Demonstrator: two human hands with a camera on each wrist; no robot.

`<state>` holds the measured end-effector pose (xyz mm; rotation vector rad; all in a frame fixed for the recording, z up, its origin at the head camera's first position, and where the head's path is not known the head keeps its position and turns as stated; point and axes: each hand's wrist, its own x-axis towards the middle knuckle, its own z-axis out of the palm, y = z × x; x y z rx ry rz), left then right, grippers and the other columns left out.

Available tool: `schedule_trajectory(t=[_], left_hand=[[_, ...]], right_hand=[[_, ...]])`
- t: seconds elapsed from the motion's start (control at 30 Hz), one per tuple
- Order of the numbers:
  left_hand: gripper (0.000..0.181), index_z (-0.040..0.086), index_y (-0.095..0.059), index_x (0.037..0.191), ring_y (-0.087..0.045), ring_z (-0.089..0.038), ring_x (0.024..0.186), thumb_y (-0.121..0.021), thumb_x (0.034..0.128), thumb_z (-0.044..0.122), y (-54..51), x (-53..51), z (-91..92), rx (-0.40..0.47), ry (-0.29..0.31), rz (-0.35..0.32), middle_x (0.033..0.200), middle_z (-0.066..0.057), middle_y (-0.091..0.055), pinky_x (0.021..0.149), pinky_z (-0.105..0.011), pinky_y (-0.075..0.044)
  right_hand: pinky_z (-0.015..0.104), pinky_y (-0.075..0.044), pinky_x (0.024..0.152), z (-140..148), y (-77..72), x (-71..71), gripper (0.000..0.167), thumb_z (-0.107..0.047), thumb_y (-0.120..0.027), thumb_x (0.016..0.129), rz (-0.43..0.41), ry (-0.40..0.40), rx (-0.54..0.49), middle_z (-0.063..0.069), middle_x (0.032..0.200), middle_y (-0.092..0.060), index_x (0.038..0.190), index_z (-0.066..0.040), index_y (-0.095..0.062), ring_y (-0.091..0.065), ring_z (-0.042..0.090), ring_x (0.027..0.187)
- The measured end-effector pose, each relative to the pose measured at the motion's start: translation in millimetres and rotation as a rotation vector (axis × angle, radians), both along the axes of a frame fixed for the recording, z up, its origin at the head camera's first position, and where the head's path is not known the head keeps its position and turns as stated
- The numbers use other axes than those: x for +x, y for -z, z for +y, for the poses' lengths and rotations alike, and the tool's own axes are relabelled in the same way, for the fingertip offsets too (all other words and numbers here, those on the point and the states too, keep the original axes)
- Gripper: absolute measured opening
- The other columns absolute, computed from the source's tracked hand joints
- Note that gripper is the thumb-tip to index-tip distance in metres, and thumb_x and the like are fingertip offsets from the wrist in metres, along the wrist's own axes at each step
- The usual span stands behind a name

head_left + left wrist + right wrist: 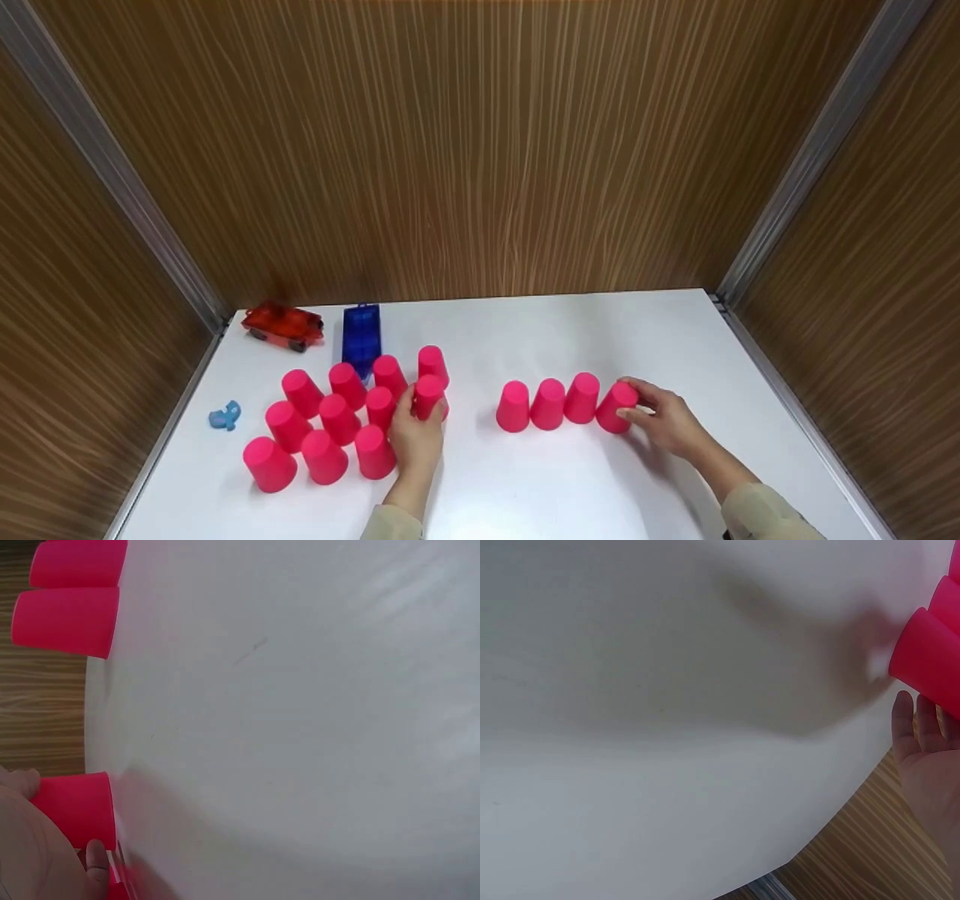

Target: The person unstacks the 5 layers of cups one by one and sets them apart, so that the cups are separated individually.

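Toward the table's left, my left hand (pixel 417 439) grips an upside-down pink cup (pixel 430 394), its thumb and fingers round the sides. The left wrist view also shows this cup (pixel 75 806) between thumb and finger. Several more upside-down pink cups (pixel 339 420) stand in rows to the left of that hand. Right of centre, my right hand (pixel 667 424) holds the rightmost cup (pixel 617 409) of a short row, thumb in front and fingers behind. Beside it stand three cups: one neighbour (pixel 582 397), a middle one (pixel 548 405) and the leftmost (pixel 513 407).
A translucent red toy car (pixel 283 326) sits at the table's back left corner. Near it lies a translucent blue toy piece (pixel 361 336). A small light-blue toy (pixel 225 416) lies near the left edge. Wood-patterned panels (pixel 480 150) enclose the white table (pixel 525 495).
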<state>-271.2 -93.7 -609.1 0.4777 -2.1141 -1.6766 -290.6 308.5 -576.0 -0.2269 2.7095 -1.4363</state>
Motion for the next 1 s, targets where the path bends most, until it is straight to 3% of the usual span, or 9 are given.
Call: schedule_trajectory(t=[0.3,0.47,0.63,0.8,0.9,1.0], left_hand=[[0.059,0.000,-0.061,0.145,-0.060,-0.042,0.131,-0.082,0.0902,0.001,2.4,0.5,2.4,-0.034,-0.040,0.002,0.141,-0.021,-0.064,0.108,-0.053,-0.051],[0.068,0.002,-0.056,0.151,-0.055,-0.042,0.139,-0.085,0.0892,0.006,-1.9,5.8,3.5,-0.037,-0.022,-0.002,0.148,-0.019,-0.060,0.108,-0.053,-0.052],[0.075,0.007,-0.052,0.155,-0.051,-0.036,0.144,-0.087,0.0886,0.011,-20.6,11.6,6.4,-0.072,0.006,0.019,0.152,-0.014,-0.058,0.105,-0.050,-0.054],[0.079,0.011,-0.051,0.156,-0.051,-0.034,0.143,-0.090,0.0868,0.014,-47.9,13.8,14.6,-0.126,0.036,0.099,0.152,-0.013,-0.057,0.103,-0.050,-0.055],[0.080,0.015,-0.052,0.156,-0.051,-0.033,0.144,-0.090,0.0866,0.017,-60.7,14.2,24.3,-0.138,0.100,0.131,0.154,-0.011,-0.055,0.104,-0.050,-0.055],[0.077,0.016,-0.054,0.155,-0.054,-0.032,0.141,-0.090,0.0871,0.021,-65.4,12.7,36.8,-0.152,0.202,0.125,0.154,-0.008,-0.057,0.104,-0.048,-0.056]], right_hand=[[0.042,-0.058,0.100,0,2.1,1.6,0.063,-0.013,-0.078,0.098,-0.042,0.014,-0.008,0.021,0.140,-0.064,0.154,0.001,-0.051,-0.058,0.046,0.135],[0.041,-0.059,0.100,0,1.9,2.0,0.064,-0.013,-0.078,0.098,-0.048,0.013,-0.004,0.021,0.140,-0.064,0.154,0.000,-0.051,-0.058,0.045,0.135],[0.042,-0.058,0.101,1,1.3,0.8,0.063,-0.014,-0.078,0.098,-0.034,0.006,0.008,0.022,0.141,-0.064,0.154,0.000,-0.051,-0.058,0.045,0.135],[0.042,-0.058,0.101,2,0.7,-0.3,0.063,-0.015,-0.077,0.099,-0.036,0.007,0.005,0.021,0.141,-0.064,0.155,0.000,-0.051,-0.058,0.045,0.135],[0.043,-0.058,0.101,1,0.7,-0.6,0.063,-0.015,-0.077,0.099,-0.034,0.004,0.003,0.020,0.140,-0.065,0.154,-0.001,-0.051,-0.059,0.044,0.134],[0.043,-0.058,0.102,2,0.5,0.0,0.063,-0.016,-0.077,0.099,-0.037,0.005,0.004,0.019,0.140,-0.065,0.155,-0.001,-0.051,-0.059,0.043,0.134]])
